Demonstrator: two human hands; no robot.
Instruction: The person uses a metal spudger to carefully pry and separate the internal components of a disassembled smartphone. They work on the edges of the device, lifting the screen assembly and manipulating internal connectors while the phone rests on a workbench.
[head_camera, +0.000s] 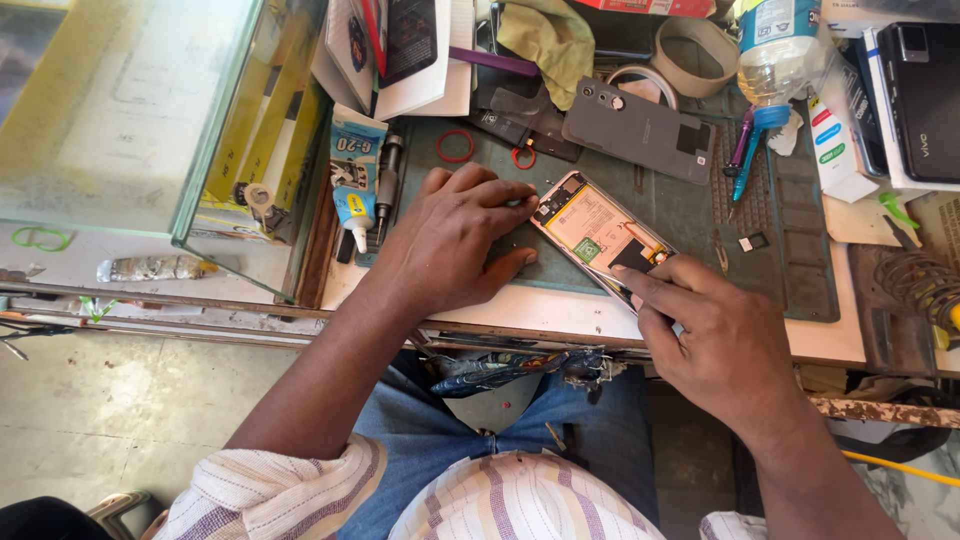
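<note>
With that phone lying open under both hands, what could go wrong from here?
The opened phone lies near the mat's front edge, so a push from the right hand might slide it off. The left hand presses its top corner, where bare parts could get scratched. The glue tube close by could smear.
</note>
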